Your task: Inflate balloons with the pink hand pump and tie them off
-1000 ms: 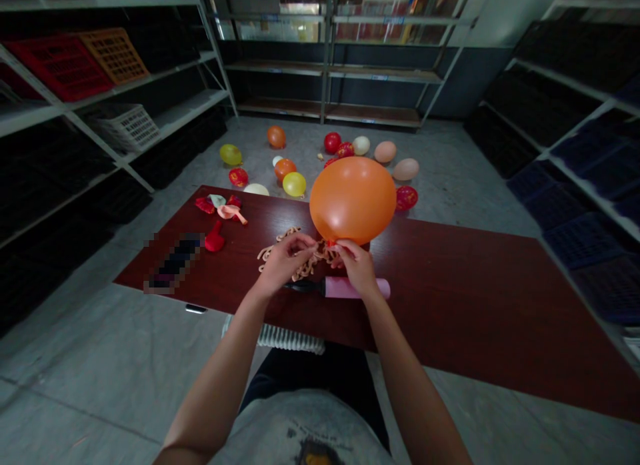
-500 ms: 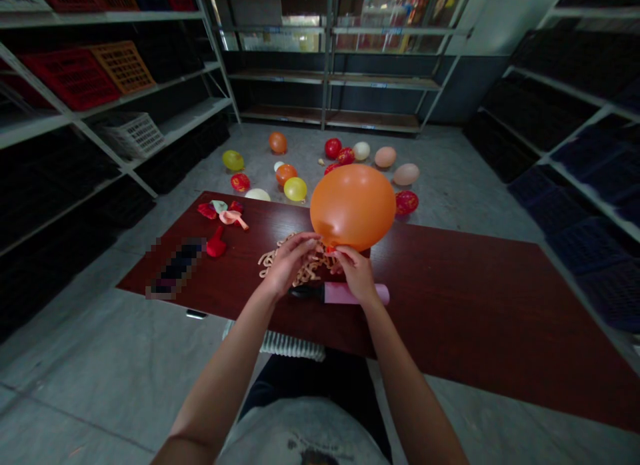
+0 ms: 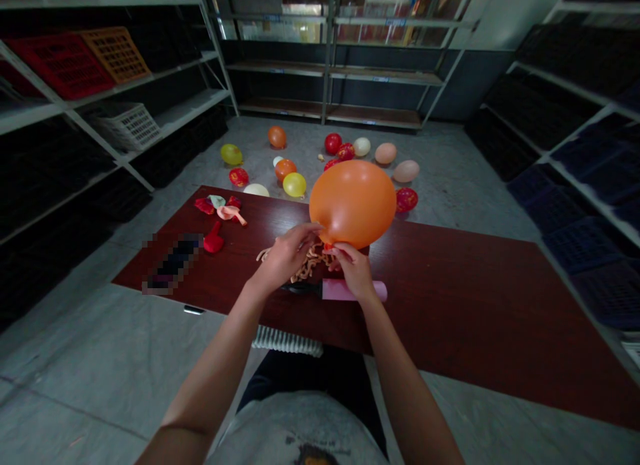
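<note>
An inflated orange balloon floats just above the dark red table. My right hand pinches its neck from below. My left hand reaches in from the left, its fingertips touching the balloon's underside near the neck, fingers curled. Under both hands lies a heap of pale beige clips or ties. A pink hand pump with a black nozzle lies on the table below my right wrist.
Several uninflated balloons lie at the table's far left, beside a blurred dark object. Several inflated balloons sit on the floor beyond. Metal shelves with crates line both sides and the back wall.
My left hand has risen from the beige heap to the balloon's neck. The balloon and my right hand have barely shifted.
</note>
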`<action>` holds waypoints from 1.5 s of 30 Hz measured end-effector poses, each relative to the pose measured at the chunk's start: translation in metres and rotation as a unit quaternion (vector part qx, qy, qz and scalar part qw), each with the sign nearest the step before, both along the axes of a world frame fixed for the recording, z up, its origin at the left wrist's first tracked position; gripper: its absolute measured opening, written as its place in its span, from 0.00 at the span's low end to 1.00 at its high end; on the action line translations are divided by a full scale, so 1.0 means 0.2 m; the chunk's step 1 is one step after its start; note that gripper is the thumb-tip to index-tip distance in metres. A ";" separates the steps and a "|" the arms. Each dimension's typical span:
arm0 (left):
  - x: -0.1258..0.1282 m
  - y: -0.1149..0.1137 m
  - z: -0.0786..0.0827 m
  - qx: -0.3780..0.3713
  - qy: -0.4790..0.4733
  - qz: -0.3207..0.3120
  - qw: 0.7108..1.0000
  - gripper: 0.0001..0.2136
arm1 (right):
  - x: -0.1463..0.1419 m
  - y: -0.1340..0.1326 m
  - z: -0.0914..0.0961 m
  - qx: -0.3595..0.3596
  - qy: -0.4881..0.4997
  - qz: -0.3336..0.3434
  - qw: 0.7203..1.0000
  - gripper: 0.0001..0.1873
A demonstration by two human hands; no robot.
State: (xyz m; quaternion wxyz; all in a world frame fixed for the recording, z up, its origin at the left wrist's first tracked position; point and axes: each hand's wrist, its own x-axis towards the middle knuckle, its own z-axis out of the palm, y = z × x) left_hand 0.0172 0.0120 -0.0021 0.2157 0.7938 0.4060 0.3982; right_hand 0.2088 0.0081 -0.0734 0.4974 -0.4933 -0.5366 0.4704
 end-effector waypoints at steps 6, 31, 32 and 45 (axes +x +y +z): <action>-0.03 0.01 0.00 0.021 0.034 0.005 0.999 0.20 | 0.00 0.00 0.00 -0.001 -0.010 0.002 1.000 0.16; 0.12 0.05 0.08 0.020 0.021 -0.160 0.987 0.14 | -0.01 0.02 -0.05 0.000 0.025 0.001 1.000 0.14; 0.11 0.06 0.05 0.019 0.010 -0.156 0.988 0.14 | -0.01 0.01 -0.04 0.000 0.032 0.004 0.999 0.15; 0.15 0.06 -0.07 0.023 -0.095 -0.107 0.989 0.14 | 0.02 0.00 0.00 0.025 0.141 0.024 0.989 0.21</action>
